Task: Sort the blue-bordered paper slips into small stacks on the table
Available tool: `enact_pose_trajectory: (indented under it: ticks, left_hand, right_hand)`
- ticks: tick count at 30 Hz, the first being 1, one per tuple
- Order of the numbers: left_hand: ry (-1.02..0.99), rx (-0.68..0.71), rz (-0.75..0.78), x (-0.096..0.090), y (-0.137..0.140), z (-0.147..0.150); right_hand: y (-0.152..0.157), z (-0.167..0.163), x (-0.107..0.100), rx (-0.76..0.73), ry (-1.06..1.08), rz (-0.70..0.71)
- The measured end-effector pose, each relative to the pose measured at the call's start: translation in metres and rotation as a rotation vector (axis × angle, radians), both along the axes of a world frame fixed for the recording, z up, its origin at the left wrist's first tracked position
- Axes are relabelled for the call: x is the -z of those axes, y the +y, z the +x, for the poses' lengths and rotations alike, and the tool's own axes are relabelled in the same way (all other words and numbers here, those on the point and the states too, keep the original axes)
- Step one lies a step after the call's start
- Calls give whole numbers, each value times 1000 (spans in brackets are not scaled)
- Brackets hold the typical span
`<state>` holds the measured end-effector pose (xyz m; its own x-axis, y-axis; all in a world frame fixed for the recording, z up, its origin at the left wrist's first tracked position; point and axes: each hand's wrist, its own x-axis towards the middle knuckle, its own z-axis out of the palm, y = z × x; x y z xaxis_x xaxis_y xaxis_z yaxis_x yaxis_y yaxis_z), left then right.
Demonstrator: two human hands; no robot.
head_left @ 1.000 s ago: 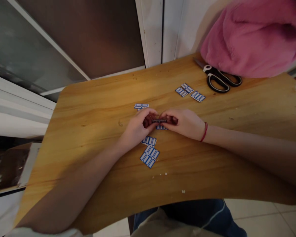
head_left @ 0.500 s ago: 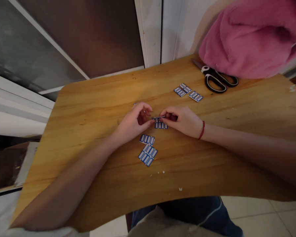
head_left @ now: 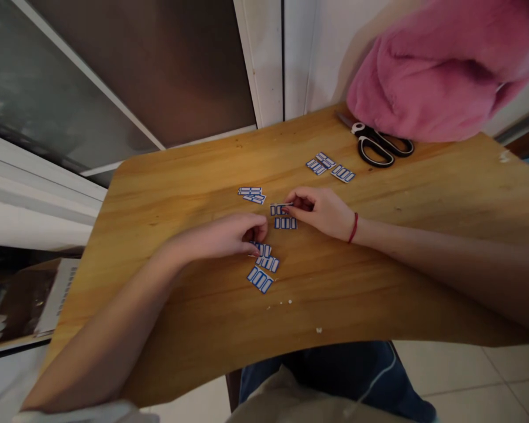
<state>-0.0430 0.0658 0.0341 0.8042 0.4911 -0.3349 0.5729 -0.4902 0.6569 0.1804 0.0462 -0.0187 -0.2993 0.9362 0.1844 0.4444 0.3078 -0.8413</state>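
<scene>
My right hand (head_left: 320,211) pinches a small blue-bordered white label strip (head_left: 277,209) between thumb and fingertips, just above the table. Right below it lies another label strip (head_left: 286,223). My left hand (head_left: 238,235) is closed, its thumb and curled fingertips on a label strip (head_left: 265,251) that overlaps a second label strip (head_left: 268,264). Closer to my body rests one more label strip (head_left: 260,279). Beyond my left hand is a small overlapping group of label strips (head_left: 251,194). The left fingertips are partly hidden behind the hand.
Black-and-white scissors (head_left: 381,145) lie at the back right beside a pink plush cloth (head_left: 423,82). Several label strips (head_left: 321,164) and a separate label strip (head_left: 343,173) lie left of them. White scraps (head_left: 290,301) dot the wooden table (head_left: 357,282). A panelled door (head_left: 194,70) stands behind.
My left hand has moved down toward my body, from beside the right hand onto the nearer label strips, which are now shifted apart. The right hand keeps its strip. The group at the back left is uncovered.
</scene>
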Motion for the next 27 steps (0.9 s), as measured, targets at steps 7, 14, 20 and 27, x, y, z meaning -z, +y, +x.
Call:
enact_pose_trajectory:
  ticks: [7, 14, 20, 27]
  left_hand:
    - [-88, -101, -142, 5, 13, -4]
    - [-159, -168, -234, 3, 13, -2]
    - [-153, -157, -187, 1, 9, 0]
    - [-166, -153, -150, 2, 10, -3]
  right_hand:
    - [-1, 0, 0, 1, 11, -4]
    - [0, 0, -1, -12, 16, -5]
    - [-1, 0, -1, -16, 8, -8]
    - [0, 1, 0, -12, -8, -10]
